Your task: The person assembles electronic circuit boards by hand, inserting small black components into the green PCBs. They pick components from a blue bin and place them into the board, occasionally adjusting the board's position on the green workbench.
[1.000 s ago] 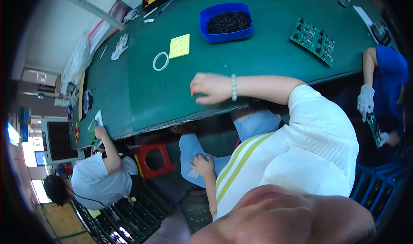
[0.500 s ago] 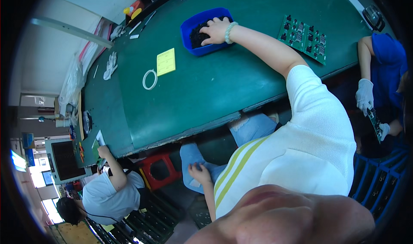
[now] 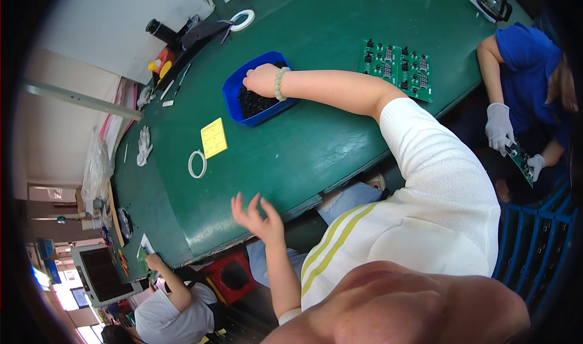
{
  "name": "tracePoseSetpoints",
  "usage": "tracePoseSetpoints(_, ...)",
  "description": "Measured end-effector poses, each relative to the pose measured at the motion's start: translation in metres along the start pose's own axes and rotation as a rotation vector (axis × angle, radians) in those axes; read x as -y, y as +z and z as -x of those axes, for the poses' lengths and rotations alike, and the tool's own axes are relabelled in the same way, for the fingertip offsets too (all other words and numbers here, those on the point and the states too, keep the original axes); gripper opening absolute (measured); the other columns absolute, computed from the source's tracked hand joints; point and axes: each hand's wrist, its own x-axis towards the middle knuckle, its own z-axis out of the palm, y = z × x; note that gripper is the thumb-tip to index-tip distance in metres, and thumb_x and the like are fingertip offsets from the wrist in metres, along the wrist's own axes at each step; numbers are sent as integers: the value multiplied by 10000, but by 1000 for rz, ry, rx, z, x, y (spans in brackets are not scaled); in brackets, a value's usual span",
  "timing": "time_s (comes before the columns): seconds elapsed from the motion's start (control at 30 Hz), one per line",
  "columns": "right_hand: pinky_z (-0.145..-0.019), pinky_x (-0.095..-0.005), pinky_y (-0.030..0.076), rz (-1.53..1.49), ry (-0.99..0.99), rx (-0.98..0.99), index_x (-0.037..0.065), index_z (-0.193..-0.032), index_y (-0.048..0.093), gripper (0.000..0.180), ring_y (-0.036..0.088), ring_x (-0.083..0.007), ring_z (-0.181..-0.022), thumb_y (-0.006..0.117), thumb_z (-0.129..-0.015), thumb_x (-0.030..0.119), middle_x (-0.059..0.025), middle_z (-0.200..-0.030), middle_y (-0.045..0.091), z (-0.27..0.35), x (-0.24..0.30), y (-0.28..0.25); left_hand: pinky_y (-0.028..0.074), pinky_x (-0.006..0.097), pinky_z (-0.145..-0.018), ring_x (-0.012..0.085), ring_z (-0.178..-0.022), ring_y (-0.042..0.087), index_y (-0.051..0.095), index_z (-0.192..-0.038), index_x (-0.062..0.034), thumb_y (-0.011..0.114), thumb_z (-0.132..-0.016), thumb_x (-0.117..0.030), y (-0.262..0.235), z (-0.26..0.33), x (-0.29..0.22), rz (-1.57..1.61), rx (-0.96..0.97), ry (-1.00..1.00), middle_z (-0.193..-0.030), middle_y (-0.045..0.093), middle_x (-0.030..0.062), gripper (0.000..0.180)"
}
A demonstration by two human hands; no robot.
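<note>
My right hand, with a pale bead bracelet at its wrist, reaches into a blue plastic tray. Its fingers are curled down over the small black parts heaped inside; the fingertips are mostly hidden, so what they hold cannot be made out. My left hand is raised at the table's near edge with its fingers spread and nothing in them. To the right of the tray lies a green circuit board panel fitted with black components and small displays.
The green table bears a yellow paper slip, a white ring, a white glove, a tape roll and a glass pot. On the right a gloved co-worker holds a circuit board; another person sits at left.
My left hand has risen from my lap to the table's edge, fingers spreading. In the tray, my right hand's spread fingers have curled in. The whole view has shifted, moving the tray lower and leftward.
</note>
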Motion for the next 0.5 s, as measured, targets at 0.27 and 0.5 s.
tracePoseSetpoints(0.27,-786,-428,540,-233,171,155,25,-892,722,305,674,-358,-887,675,-846,323,-175,-910,703,-2,19,-32,350,520,-1038,439,-1271,397,604,-1096,-47,683,-763,-102,106,-76,-124,436,475,513,-1320,478,201,346)
tracePoseSetpoints(0.5,-384,-285,411,-1390,770,310,-15,-842,677,155,542,-131,-542,655,-877,134,-119,-784,664,-20,-28,5,385,493,-1017,431,-1237,449,519,-1295,-61,559,-861,-298,225,-97,-199,257,169,901,-1362,478,209,496)
